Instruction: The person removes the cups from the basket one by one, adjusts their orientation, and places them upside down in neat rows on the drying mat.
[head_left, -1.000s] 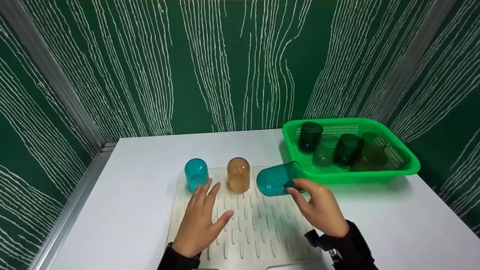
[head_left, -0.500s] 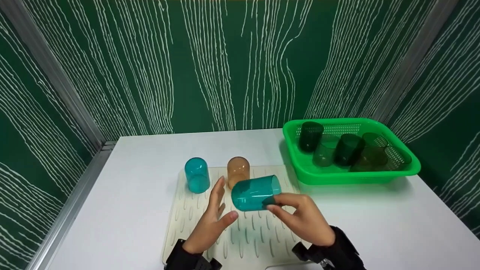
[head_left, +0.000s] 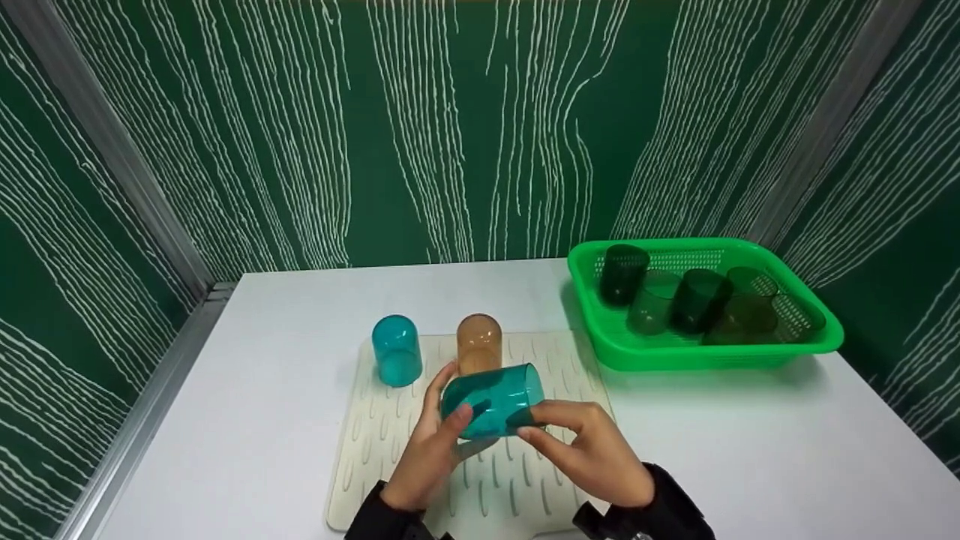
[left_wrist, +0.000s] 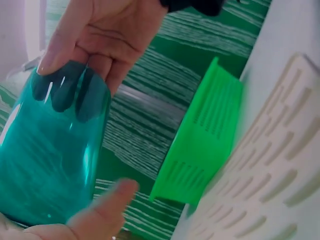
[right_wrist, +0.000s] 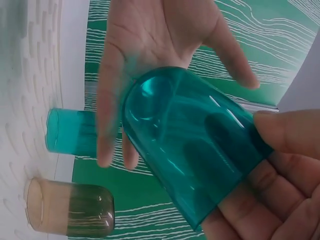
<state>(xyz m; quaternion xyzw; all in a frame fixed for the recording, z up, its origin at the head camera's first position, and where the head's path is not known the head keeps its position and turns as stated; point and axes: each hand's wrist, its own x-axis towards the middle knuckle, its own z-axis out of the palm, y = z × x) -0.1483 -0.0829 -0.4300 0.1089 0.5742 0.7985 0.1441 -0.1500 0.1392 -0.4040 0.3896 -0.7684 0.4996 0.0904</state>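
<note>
A clear teal plastic cup (head_left: 499, 394) lies tilted on its side above the pale draining mat (head_left: 360, 457), its mouth to the right. My right hand (head_left: 596, 454) pinches it near the rim, thumb in front and fingers on the other side, as the right wrist view also shows. Around the rounded base is my left hand (head_left: 424, 457), its fingers fairly straight and thumb apart; firm contact cannot be made out. Behind, a blue cup (head_left: 396, 349) and an amber cup (head_left: 478, 341) stand upside down on the mat, the amber one partly hidden.
A green basket (head_left: 720, 360) with several dark see-through cups stands at the back right of the white table (head_left: 247, 390). Green walls (head_left: 517, 135) with white wavy lines rise behind and at both sides.
My right hand has carried the teal cup left and down, from beside the basket to above the mat. My left hand has moved right, from near the blue cup to the teal cup's base.
</note>
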